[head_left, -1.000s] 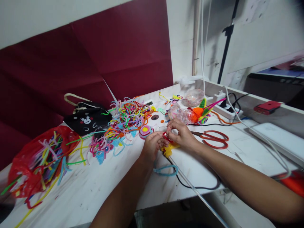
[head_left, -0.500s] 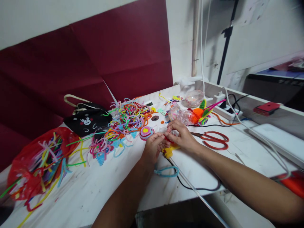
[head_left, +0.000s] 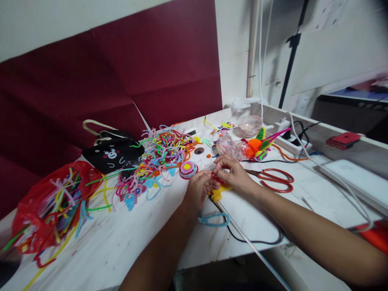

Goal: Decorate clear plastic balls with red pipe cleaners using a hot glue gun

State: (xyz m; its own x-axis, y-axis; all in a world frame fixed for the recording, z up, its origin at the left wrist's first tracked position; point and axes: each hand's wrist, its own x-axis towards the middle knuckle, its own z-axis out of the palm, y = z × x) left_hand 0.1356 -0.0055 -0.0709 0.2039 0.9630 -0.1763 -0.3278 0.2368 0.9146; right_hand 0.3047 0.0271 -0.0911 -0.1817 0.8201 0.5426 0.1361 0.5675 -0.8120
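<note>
Over the table, my left hand and my right hand meet with fingertips pinched on a small red piece. Fingers cover most of it, so its exact kind does not show. Beneath them lies a yellow hot glue gun, partly hidden, with a long clear glue stick running toward the front edge. Beside my left hand rests a pink, red and yellow coiled ball. A light blue pipe cleaner loop lies below my hands. To the right of my right hand are red-handled scissors.
Tangled colourful pipe cleaners spread across the table's left middle, near a black bag and a red plastic bag of pipe cleaners. An orange-and-green decorated clear bottle lies behind. A power strip and cables border the right.
The view has shifted slightly. Both hands stay together around the small red piece, with only slight finger movement; the things on the table lie as before.
</note>
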